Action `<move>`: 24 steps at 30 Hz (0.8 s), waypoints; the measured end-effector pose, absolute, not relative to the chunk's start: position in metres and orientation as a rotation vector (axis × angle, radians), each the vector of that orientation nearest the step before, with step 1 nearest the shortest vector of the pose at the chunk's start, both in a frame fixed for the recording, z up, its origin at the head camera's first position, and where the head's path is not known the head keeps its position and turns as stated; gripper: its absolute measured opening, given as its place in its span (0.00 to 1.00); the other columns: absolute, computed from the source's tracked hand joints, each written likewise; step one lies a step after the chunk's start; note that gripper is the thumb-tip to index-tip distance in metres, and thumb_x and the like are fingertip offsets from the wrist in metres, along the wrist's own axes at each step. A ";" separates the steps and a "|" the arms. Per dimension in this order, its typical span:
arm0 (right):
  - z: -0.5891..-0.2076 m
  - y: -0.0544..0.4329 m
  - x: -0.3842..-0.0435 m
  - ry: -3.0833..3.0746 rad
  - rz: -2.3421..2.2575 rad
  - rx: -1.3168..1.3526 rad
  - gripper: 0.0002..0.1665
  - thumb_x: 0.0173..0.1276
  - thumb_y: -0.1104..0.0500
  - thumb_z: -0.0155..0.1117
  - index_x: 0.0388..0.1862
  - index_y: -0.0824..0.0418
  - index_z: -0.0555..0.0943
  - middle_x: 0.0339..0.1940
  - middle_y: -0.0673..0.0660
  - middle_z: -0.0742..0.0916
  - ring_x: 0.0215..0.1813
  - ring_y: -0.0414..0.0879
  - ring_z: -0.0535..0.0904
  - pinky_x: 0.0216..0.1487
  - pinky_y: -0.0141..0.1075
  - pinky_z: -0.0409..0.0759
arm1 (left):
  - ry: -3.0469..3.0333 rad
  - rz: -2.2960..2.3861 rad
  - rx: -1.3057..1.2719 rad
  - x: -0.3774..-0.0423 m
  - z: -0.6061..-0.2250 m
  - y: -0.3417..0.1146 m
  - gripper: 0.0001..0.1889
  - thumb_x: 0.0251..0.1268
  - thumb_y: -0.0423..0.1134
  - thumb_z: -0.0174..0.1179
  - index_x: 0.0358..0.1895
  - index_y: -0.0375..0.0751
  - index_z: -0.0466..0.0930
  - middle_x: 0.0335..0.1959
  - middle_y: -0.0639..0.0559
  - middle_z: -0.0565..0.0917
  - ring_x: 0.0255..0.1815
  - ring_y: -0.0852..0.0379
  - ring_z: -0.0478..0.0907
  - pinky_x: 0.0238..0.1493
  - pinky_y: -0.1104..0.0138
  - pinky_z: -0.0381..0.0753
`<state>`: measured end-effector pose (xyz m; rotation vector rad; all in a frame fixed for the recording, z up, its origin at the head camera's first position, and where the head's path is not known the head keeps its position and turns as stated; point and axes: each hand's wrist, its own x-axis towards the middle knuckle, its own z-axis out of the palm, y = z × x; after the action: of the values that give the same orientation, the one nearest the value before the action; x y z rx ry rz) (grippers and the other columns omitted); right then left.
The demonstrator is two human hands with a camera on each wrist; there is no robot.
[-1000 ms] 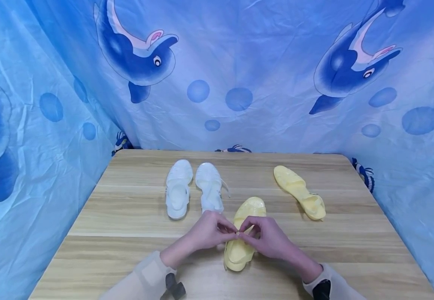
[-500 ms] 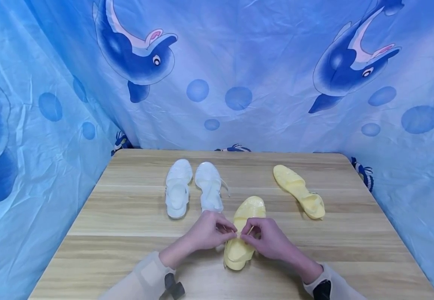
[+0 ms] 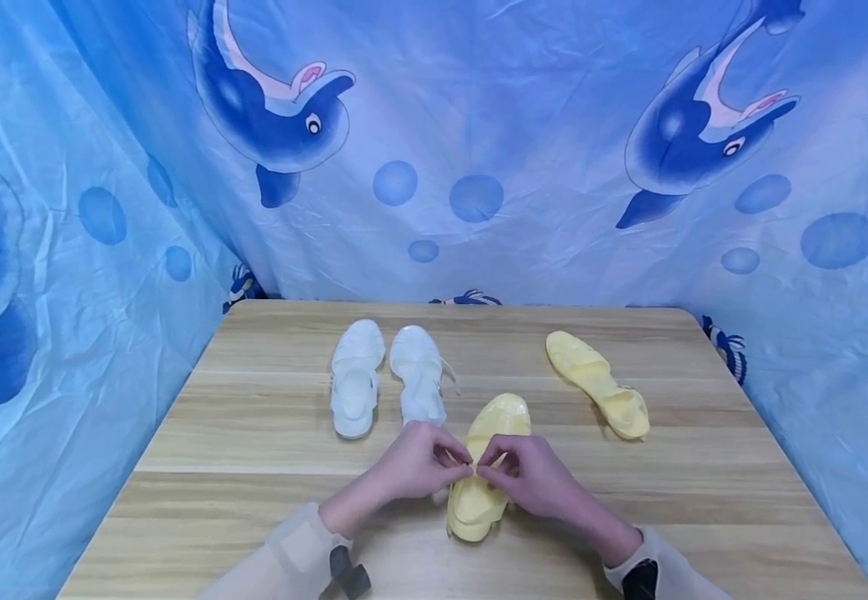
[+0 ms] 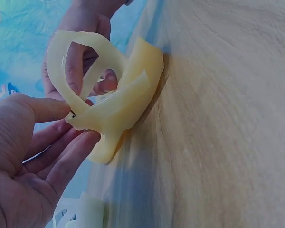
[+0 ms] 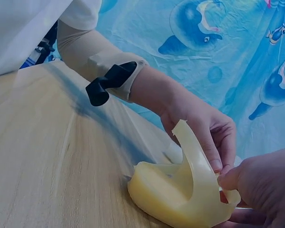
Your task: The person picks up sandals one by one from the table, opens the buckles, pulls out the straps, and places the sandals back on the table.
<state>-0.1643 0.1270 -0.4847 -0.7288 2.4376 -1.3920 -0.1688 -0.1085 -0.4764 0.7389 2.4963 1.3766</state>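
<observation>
A yellow jelly sandal lies flat near the front middle of the table, toe pointing away. Its ankle strap loops up above the heel. My left hand pinches the strap at a small metal buckle between thumb and fingers. From the other side my right hand pinches the strap, its thumb and fingertip close to the left fingertips. What exactly lies between the right fingertips is partly hidden. In the right wrist view, the sandal's heel rests on the wood.
Two white sandals stand side by side at the back left, the right one with a loose strap. A second yellow sandal lies slanted at the back right. Blue dolphin-print curtains surround the wooden table.
My right fingertips drew slightly right, away from the left ones, then came back toward them. The left hand and the sandal stay in place.
</observation>
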 end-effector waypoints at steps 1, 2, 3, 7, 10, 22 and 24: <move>-0.485 0.127 -0.164 2.434 -1.393 -0.729 0.04 0.71 0.60 0.75 0.37 0.52 0.87 0.38 0.51 0.92 0.32 0.37 0.86 0.27 0.33 0.86 | 2.502 1.370 0.744 -0.169 -0.477 -0.108 0.03 0.63 0.33 0.75 0.39 0.39 0.93 0.36 0.48 0.94 0.31 0.70 0.88 0.35 0.76 0.88; -0.485 0.128 -0.164 2.431 -1.391 -0.736 0.04 0.71 0.60 0.75 0.36 0.52 0.86 0.38 0.51 0.92 0.31 0.36 0.86 0.26 0.33 0.86 | 2.504 1.366 0.750 -0.169 -0.477 -0.108 0.03 0.63 0.32 0.75 0.39 0.39 0.93 0.36 0.48 0.94 0.31 0.70 0.88 0.36 0.76 0.88; -0.486 0.128 -0.164 2.427 -1.391 -0.745 0.05 0.71 0.60 0.74 0.36 0.52 0.86 0.38 0.51 0.92 0.31 0.36 0.86 0.26 0.33 0.86 | 2.507 1.363 0.756 -0.169 -0.477 -0.108 0.03 0.63 0.32 0.75 0.39 0.38 0.93 0.35 0.48 0.94 0.31 0.70 0.88 0.36 0.76 0.88; -0.488 0.130 -0.164 2.405 -1.399 -0.782 0.06 0.71 0.61 0.73 0.35 0.52 0.85 0.38 0.52 0.91 0.32 0.36 0.85 0.27 0.33 0.86 | 2.509 1.350 0.775 -0.169 -0.475 -0.107 0.04 0.62 0.31 0.74 0.39 0.38 0.93 0.33 0.48 0.93 0.30 0.72 0.86 0.36 0.76 0.88; -0.490 0.132 -0.165 2.406 -1.402 -0.814 0.07 0.71 0.62 0.73 0.35 0.52 0.84 0.38 0.52 0.91 0.33 0.36 0.85 0.28 0.33 0.86 | 2.515 1.347 0.783 -0.169 -0.475 -0.107 0.03 0.62 0.31 0.74 0.38 0.38 0.93 0.31 0.49 0.92 0.29 0.73 0.83 0.35 0.76 0.87; -0.489 0.129 -0.167 2.411 -1.456 -0.777 0.05 0.73 0.59 0.73 0.45 0.54 0.85 0.43 0.53 0.92 0.31 0.40 0.88 0.27 0.33 0.86 | 2.489 1.408 0.703 -0.168 -0.478 -0.109 0.05 0.61 0.36 0.78 0.39 0.41 0.94 0.36 0.48 0.94 0.31 0.69 0.88 0.35 0.74 0.88; -0.489 0.128 -0.167 2.414 -1.456 -0.776 0.04 0.72 0.60 0.73 0.44 0.54 0.87 0.42 0.53 0.92 0.31 0.40 0.88 0.28 0.33 0.87 | 2.485 1.401 0.703 -0.168 -0.477 -0.108 0.05 0.61 0.36 0.78 0.39 0.41 0.94 0.36 0.49 0.94 0.31 0.69 0.88 0.35 0.74 0.88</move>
<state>-0.1670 0.1284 -0.4889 -0.7763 2.4138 -1.4559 -0.1681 -0.1082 -0.4774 0.7030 2.4850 1.4013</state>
